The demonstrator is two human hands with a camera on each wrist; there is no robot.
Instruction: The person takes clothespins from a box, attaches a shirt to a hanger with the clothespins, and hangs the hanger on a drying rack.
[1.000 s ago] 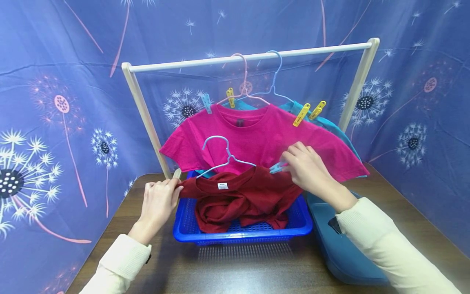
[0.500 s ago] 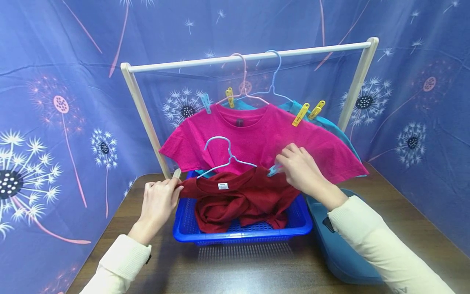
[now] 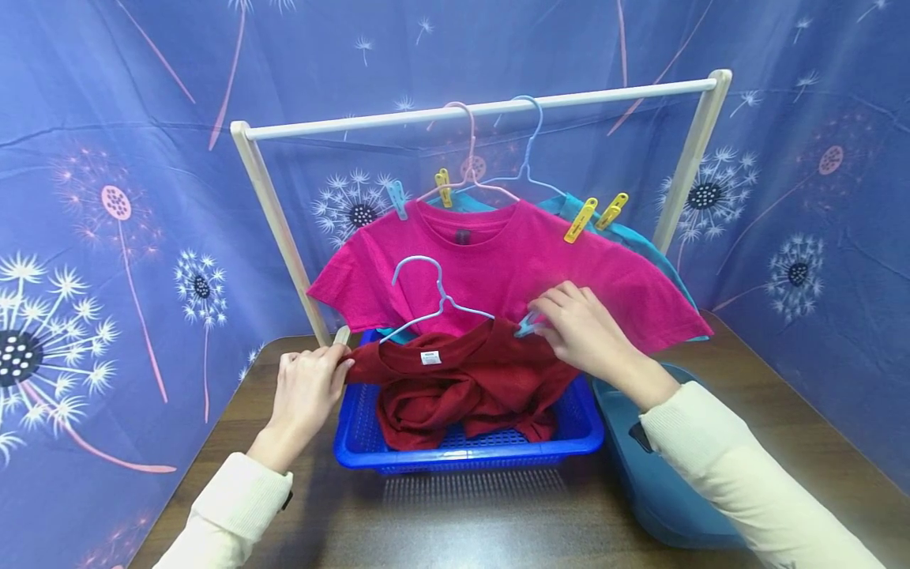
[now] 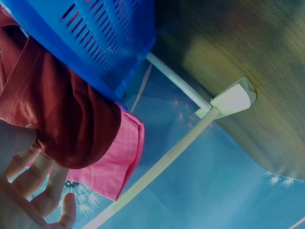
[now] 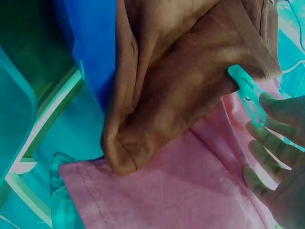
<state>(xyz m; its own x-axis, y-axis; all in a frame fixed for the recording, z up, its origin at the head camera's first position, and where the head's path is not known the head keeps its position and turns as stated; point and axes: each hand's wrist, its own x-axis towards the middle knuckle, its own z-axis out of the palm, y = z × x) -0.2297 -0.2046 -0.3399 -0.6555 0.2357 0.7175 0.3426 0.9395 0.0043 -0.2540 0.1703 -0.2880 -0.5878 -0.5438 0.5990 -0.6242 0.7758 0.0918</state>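
A dark red T-shirt [image 3: 469, 387] lies bunched in a blue basket [image 3: 469, 457], its collar raised at the back edge. A light blue hanger [image 3: 442, 300] sits in its neck, hook upward. My left hand [image 3: 306, 395] pinches the shirt's left sleeve; the left wrist view shows thumb and fingers at the cloth [image 4: 71, 114]. My right hand [image 3: 586, 332] pinches a light blue clothespin [image 5: 248, 95] between thumb and fingertips, its tip at the shirt's right shoulder beside the hanger's end. The right shoulder's hanger arm is partly hidden by cloth.
Behind stands a wooden rack with a white rail [image 3: 626, 95]. A pink T-shirt [image 3: 469, 269] hangs there on a pink hanger, before a turquoise shirt [image 3: 643, 241] on a blue one. Yellow [image 3: 581, 221] and blue clothespins [image 3: 396, 200] hold them. A dark teal bin [image 3: 675, 490] stands right.
My right hand has shifted slightly left toward the collar with the blue clothespin. My left hand keeps its grip on the sleeve, hardly moving.
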